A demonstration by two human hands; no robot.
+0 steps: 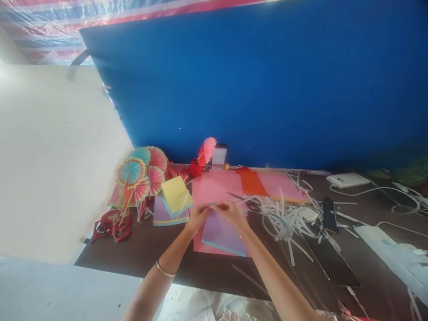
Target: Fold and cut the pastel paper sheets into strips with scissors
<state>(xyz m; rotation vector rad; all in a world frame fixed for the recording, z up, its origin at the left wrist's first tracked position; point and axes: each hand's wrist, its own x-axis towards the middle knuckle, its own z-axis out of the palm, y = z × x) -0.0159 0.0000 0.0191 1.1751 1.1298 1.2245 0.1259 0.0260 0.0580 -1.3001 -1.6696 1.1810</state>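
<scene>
A lilac paper sheet with a light blue lower edge lies slanted over pink paper. At its upper edge my left hand is closed, its fingertips pinched on the paper. Close beside it, my right hand also pinches at that edge, fingertips nearly touching the left ones. Anything small between the fingertips cannot be made out. Dark scissors lie just beyond my right hand. To the left, a yellow paper sheet rests on another lilac sheet with a thin white strip across it.
Pleated paper fans cluster at the left above a red ribbon-like bundle. Tangled white strips spread to the right, near a dark phone, a power strip and cables. A blue panel stands behind the table.
</scene>
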